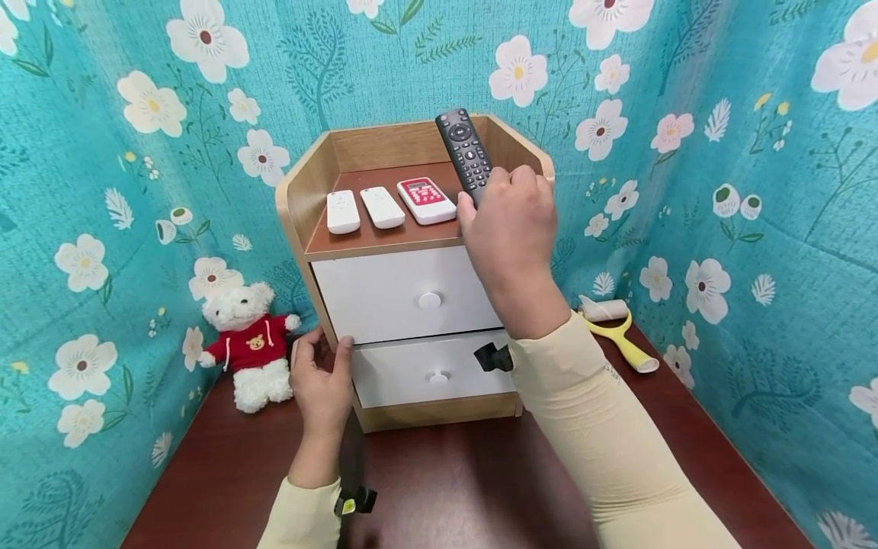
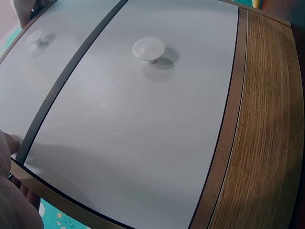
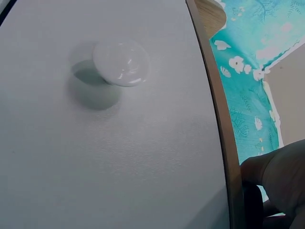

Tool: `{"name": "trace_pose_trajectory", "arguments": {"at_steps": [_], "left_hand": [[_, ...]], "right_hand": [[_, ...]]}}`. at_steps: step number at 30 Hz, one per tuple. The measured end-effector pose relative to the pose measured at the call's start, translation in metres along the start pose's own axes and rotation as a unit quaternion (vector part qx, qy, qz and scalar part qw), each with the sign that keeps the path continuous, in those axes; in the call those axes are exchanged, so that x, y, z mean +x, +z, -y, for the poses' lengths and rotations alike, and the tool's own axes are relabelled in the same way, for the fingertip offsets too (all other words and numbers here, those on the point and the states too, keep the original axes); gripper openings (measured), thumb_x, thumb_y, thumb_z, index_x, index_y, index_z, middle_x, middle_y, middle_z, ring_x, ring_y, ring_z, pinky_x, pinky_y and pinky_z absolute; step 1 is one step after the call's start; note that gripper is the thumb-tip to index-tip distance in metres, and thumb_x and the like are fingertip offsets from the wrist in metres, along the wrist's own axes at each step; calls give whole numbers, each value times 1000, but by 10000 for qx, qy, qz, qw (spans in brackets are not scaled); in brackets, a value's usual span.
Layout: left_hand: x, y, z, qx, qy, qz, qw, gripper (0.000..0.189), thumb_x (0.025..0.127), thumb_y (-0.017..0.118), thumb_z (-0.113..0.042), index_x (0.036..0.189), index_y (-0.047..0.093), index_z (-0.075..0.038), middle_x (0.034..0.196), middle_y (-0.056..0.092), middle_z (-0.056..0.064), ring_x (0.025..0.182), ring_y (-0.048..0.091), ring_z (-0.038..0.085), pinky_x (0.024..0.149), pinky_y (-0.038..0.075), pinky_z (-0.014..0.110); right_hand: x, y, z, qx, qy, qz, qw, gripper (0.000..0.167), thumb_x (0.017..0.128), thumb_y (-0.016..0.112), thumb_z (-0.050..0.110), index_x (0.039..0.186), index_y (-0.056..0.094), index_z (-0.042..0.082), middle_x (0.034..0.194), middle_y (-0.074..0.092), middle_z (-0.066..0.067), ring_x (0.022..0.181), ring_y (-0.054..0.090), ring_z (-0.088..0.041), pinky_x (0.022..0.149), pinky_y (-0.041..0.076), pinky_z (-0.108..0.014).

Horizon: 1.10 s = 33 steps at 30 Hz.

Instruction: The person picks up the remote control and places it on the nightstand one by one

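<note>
My right hand [image 1: 516,229] grips the lower end of a black remote control [image 1: 469,152], tilted with its buttons facing me, above the right side of the cabinet top. In the right wrist view only part of that hand [image 3: 281,183] shows, beside the cabinet's edge. A small wooden cabinet [image 1: 439,414] with two white drawers stands before me, both drawers pushed in. My left hand [image 1: 321,385] holds its left side, thumb on the front and fingers round the side. On the cabinet's brown top lie two white remotes [image 1: 343,212] [image 1: 382,207] and a white-and-red remote [image 1: 427,201] with a small display.
A white teddy bear [image 1: 250,347] in a red hoodie sits left of the cabinet. To the right lies a yellow-handled lint roller [image 1: 620,335]. Round white knobs [image 1: 430,300] stick out from the drawers. Flowered turquoise cloth [image 1: 82,191] surrounds the dark red table [image 1: 453,488].
</note>
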<state>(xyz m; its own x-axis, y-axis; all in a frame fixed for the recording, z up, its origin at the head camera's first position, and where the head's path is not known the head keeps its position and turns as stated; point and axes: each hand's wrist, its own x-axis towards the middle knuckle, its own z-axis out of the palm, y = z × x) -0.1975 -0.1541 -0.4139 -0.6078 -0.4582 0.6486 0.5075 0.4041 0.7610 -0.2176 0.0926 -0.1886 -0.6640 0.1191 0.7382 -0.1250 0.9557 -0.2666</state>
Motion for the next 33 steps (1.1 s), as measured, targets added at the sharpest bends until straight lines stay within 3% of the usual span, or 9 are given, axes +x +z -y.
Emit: {"name": "trace_pose_trajectory", "arguments": {"at_steps": [7, 17, 24, 33], "left_hand": [[-1, 0, -2, 77, -138, 44, 9999, 42, 97, 83, -11, 130, 67, 9, 119, 64, 26, 104, 58, 4, 90, 50, 12], [0, 1, -4, 77, -56, -26, 10000, 36, 99, 81, -10, 127, 68, 8, 113, 64, 23, 100, 58, 6, 86, 49, 14], [0, 1, -6, 47, -144, -23, 9999, 38, 98, 82, -11, 128, 68, 9, 115, 64, 25, 100, 58, 5, 87, 49, 14], [-3, 1, -3, 124, -187, -8, 9997, 41, 97, 83, -10, 128, 66, 10, 115, 63, 27, 101, 57, 7, 87, 49, 13]], "right_hand": [[-4, 5, -2, -15, 79, -104, 9999, 53, 107, 69, 38, 127, 70, -12, 110, 71, -26, 103, 67, -41, 88, 60, -49], [-2, 8, -4, -271, 95, 62, 9996, 56, 108, 67, 41, 126, 71, -12, 111, 77, -25, 100, 74, -38, 90, 63, -46], [2, 5, -4, -395, 143, 365, 9985, 59, 106, 69, 45, 123, 73, -11, 107, 79, -23, 94, 76, -36, 83, 64, -46], [9, 3, -2, -995, 336, 1169, 9876, 62, 107, 63, 52, 122, 75, -7, 106, 79, -23, 88, 76, -36, 75, 65, -44]]}}
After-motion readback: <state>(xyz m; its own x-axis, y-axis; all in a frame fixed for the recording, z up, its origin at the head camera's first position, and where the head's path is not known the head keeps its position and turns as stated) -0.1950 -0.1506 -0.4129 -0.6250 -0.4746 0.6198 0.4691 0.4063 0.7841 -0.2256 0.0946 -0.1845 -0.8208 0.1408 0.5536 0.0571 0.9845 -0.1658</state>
